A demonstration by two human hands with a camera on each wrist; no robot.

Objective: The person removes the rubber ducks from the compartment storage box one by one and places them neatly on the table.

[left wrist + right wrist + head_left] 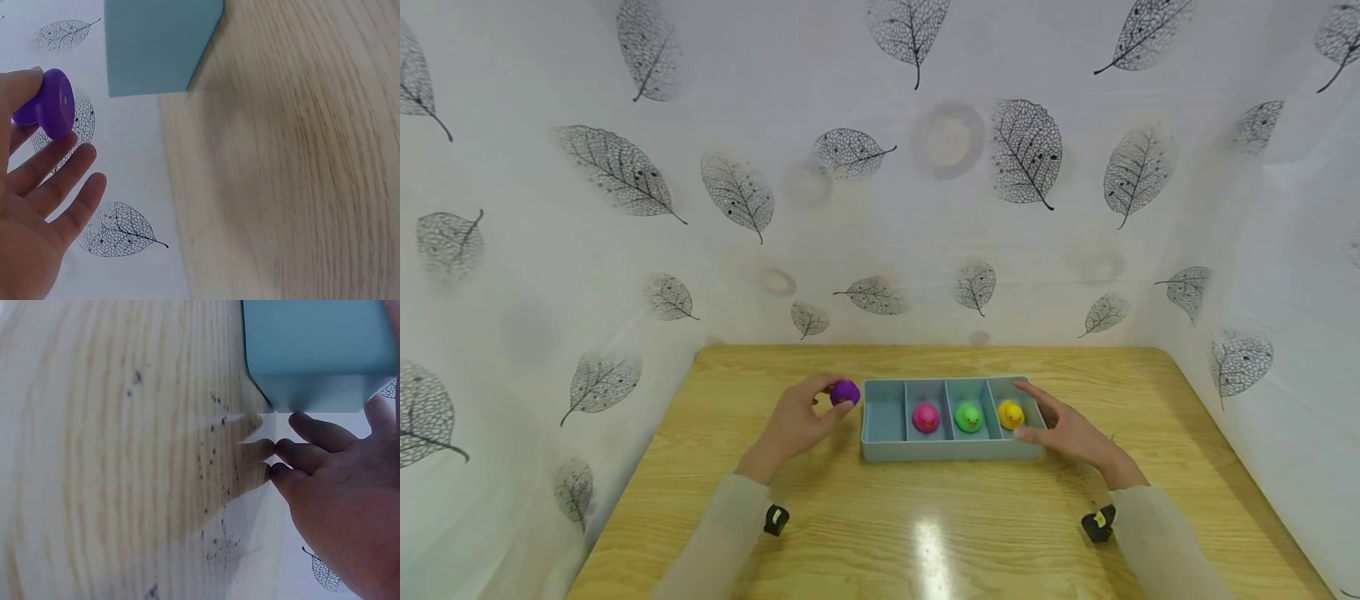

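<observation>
Between thumb and fingertips, my left hand [792, 425] pinches a purple toy duck [845, 394], raised just left of a grey-blue tray [951, 451]. In the left wrist view the purple duck [56, 105] shows its rounded underside, and the other fingers of the hand [37, 212] are spread. The tray has a row of compartments: the leftmost is bare, then come a pink duck [926, 417], a green duck [969, 417] and a yellow duck [1011, 414]. My right hand [1071, 432] holds the tray's right end, thumb at the front and forefinger at the back; its other fingertips lie by the end wall [319, 347].
The light wooden table [850, 525] extends around the tray. Behind it and at both sides hangs a white sheet [925, 242] with dark leaf prints. Small dark specks [214, 425] mark the wood near the right hand.
</observation>
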